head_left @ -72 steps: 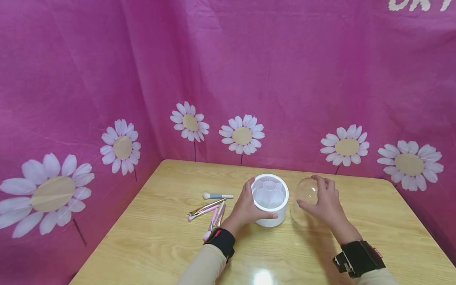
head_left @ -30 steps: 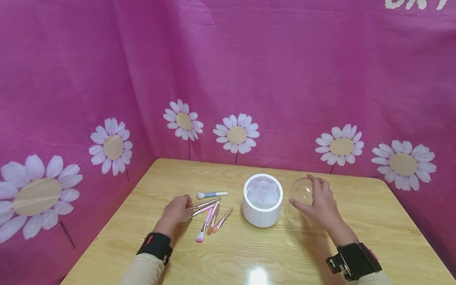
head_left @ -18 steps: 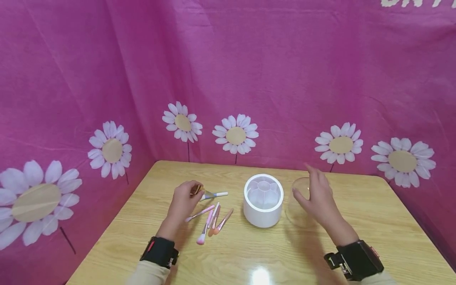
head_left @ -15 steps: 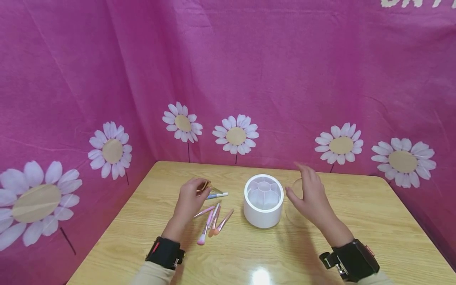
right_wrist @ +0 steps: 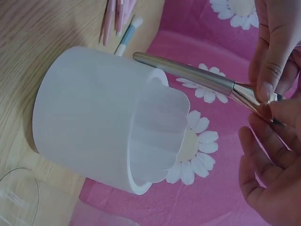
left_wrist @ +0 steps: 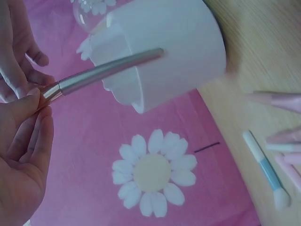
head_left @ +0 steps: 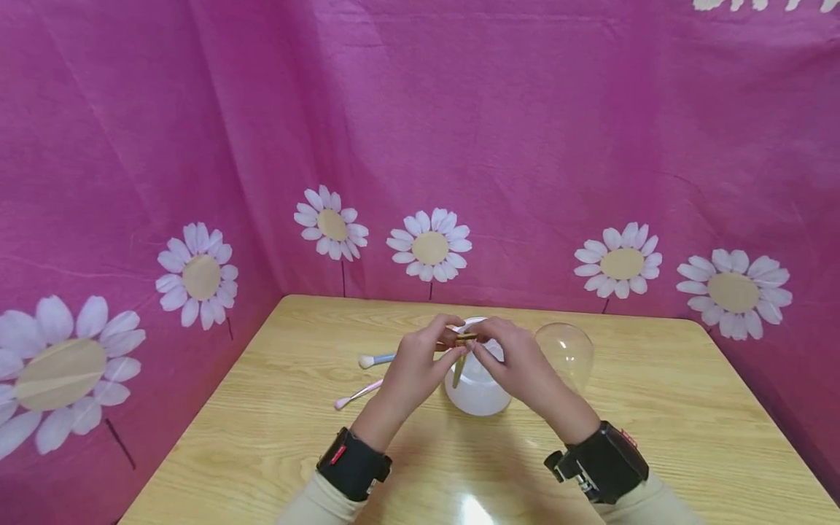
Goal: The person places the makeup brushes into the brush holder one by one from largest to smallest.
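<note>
Both hands meet over the white round organizer [head_left: 477, 399]. My left hand [head_left: 415, 363] pinches a makeup brush [head_left: 459, 372] by its gold ferrule, handle pointing down. From the other side my right hand [head_left: 521, 364] has thumb and index finger on the same brush near the bristles, which the fingers hide; its other fingers fan out in the right wrist view. The brush's silvery handle [left_wrist: 108, 71] overlaps the organizer's outer wall in the left wrist view. A clear scalloped divider insert [right_wrist: 160, 132] stands up inside the rim.
A clear dome lid [head_left: 569, 351] stands on the wooden table [head_left: 669, 408], right of the organizer. Left of it lie a blue-handled brush [head_left: 376, 359], a pink brush [head_left: 356, 394] and several more pink ones [left_wrist: 287, 101]. A pink daisy-printed cloth [head_left: 525, 146] hangs behind the table.
My right hand has let go of the dome lid and come left over the organizer. My left hand has picked up the gold brush from the pile and carried it right.
</note>
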The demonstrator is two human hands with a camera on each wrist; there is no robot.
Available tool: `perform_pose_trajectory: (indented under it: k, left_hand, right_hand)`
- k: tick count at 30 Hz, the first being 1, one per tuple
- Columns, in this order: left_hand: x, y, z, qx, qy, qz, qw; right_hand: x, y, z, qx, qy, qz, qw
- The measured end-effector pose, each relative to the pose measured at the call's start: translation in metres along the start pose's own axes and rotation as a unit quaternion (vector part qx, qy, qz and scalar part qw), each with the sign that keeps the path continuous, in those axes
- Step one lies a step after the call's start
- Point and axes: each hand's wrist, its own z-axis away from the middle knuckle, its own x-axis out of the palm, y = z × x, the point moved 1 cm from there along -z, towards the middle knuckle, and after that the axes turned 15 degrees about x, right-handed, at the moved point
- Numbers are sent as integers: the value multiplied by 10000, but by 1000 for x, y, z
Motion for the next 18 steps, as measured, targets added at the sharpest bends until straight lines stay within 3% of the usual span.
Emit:
perform_pose_trajectory:
  k: [5,8,10,14,18]
  left_hand:
    - [4,3,-3,-43,112,-65,9999]
    - [9,-3,0,-190,204,-253,9993]
    - [15,-8,5,-351,104,-443,9983]
    - [30,-19,17,-677,-525,-1008,9912]
    - [42,-24,26,-908,-1240,-1472,9771]
  right_hand:
    - [-9,2,-1,416,245,-71,9988]
    - [-20,4,-1,584,639,-208,9960]
    - [-28,6,-2,683,1005,-287,9922]
    - [-39,8,-7,761,1620,-302,9834]
    - [-44,8,-13,772,1852,-217,9794]
